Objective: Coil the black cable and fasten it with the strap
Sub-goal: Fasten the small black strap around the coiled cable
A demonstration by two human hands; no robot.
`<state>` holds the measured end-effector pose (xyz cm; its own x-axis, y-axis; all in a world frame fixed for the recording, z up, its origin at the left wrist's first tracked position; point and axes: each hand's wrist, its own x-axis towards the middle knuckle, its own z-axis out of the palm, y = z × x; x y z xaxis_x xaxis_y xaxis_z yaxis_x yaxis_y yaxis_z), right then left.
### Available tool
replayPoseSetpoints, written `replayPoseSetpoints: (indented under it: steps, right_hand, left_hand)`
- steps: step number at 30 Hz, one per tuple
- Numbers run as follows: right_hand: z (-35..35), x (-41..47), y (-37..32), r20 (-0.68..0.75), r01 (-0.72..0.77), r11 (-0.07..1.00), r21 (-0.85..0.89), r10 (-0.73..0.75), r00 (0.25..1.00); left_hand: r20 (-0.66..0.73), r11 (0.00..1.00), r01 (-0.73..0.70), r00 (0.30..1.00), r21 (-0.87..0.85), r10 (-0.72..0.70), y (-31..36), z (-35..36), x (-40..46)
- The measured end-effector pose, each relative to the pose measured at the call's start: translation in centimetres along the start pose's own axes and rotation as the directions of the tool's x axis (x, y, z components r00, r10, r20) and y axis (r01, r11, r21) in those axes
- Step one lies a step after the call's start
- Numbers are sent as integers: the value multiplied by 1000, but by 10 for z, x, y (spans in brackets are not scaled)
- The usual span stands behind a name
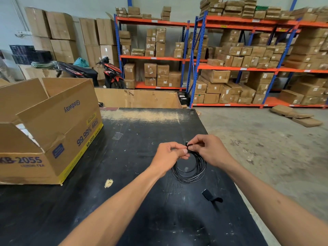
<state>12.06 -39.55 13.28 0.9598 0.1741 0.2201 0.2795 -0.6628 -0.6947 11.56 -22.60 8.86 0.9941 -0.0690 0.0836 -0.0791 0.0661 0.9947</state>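
The black cable is wound into a round coil of several loops. Its lower part rests on the black table, and its top is lifted between my hands. My left hand pinches the top of the coil from the left. My right hand pinches a small black strap at the same spot, fingers closed on it. How far the strap wraps around the loops is hidden by my fingers. Another black strap lies loose on the table nearer to me, to the right.
A large open cardboard box stands on the table's left side. A scrap of clear tape and a torn patch mark the tabletop. The table's right edge runs close to my right arm. Shelves of cartons and a scooter stand behind.
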Motion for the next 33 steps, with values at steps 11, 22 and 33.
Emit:
replayPoseSetpoints:
  steps: [11,22,33]
  right_hand:
    - [3,5,-8,-124,-87,995,53,93,988]
    - [-2,1,-3,-342,14,994,107,23,940]
    - [44,-33,47,7,429,449,-784,-684,730]
  left_hand:
    - [-40,997,9,999,-75,-12,8,4,2]
    - [147,871,260,965,-417,-218,1,2,3]
    - [-89,705,211,927,-677,-364,17,9,26]
